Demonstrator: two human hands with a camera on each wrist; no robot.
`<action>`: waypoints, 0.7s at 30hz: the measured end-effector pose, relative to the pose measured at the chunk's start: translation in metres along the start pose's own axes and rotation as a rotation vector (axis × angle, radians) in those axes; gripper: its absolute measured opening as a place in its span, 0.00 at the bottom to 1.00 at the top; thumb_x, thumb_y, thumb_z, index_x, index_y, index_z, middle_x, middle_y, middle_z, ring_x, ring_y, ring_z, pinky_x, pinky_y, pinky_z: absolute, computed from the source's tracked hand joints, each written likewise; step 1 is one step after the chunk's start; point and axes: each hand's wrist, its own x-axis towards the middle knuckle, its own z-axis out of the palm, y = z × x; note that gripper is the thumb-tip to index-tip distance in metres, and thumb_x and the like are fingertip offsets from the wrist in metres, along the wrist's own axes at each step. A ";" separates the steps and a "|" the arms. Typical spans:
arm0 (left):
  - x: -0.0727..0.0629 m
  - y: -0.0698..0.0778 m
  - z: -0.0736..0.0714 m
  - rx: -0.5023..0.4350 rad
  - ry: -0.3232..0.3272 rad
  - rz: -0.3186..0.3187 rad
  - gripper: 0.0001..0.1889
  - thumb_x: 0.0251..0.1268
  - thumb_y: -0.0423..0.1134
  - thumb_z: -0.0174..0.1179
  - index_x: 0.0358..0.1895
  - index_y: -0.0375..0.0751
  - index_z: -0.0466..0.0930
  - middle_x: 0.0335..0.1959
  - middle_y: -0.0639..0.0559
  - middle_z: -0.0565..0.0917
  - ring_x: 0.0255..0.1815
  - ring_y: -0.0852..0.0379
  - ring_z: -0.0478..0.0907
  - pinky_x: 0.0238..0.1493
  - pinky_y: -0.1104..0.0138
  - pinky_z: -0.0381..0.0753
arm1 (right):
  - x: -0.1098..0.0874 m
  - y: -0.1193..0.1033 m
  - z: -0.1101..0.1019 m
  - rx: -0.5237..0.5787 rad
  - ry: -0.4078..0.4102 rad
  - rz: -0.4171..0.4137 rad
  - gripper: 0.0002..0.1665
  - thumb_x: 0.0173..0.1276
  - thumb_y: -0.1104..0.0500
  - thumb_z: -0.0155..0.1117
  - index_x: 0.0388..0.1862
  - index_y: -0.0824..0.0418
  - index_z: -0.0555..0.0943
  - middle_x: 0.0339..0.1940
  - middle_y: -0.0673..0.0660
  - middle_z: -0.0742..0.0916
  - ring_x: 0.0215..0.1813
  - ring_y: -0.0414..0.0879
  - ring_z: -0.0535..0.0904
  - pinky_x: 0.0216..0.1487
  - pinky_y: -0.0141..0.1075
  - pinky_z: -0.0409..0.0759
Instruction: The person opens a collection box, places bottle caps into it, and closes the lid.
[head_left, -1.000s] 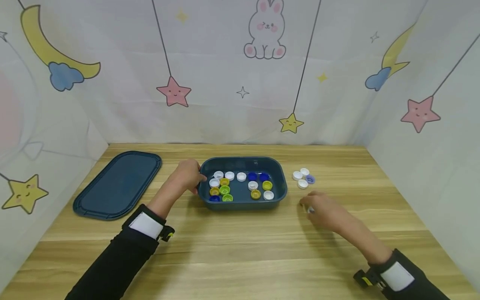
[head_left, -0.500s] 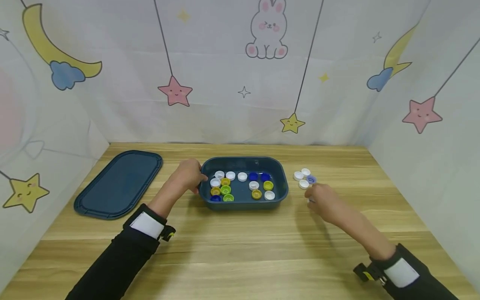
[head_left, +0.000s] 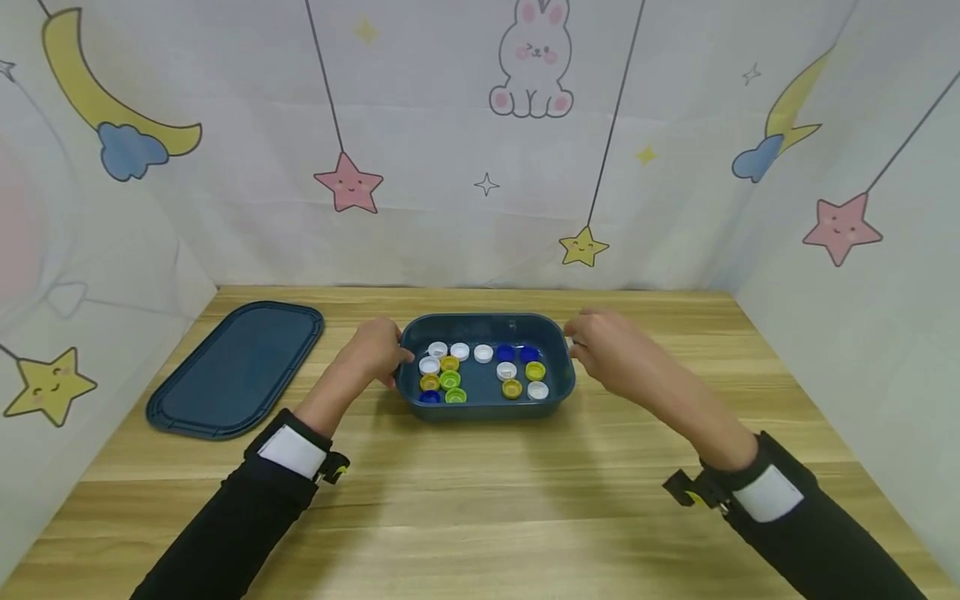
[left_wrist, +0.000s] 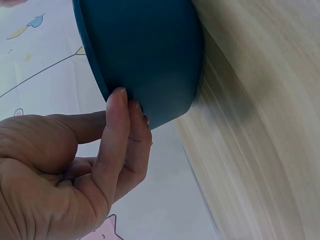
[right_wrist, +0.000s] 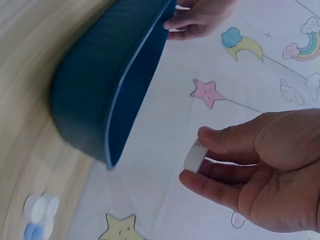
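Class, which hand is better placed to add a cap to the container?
Likely the right hand: it pinches a white cap near the container, while the left hand grips the container's opposite end.

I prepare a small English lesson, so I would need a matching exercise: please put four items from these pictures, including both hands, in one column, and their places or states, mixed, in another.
1. Left hand
2. Right hand
3. Flat dark tray
4. Two green caps

A. Lying inside the container
B. Gripping the container's rim
C. On the table, left of the container
D. Pinching a white cap

Pairs: 1-B, 2-D, 3-C, 4-A
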 end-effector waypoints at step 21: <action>0.002 -0.001 0.000 0.009 -0.009 -0.011 0.15 0.75 0.36 0.63 0.54 0.24 0.81 0.25 0.44 0.81 0.15 0.61 0.82 0.25 0.70 0.86 | 0.086 -0.047 0.086 0.132 -0.180 -0.073 0.15 0.75 0.65 0.64 0.57 0.70 0.85 0.54 0.65 0.86 0.56 0.55 0.84 0.57 0.44 0.87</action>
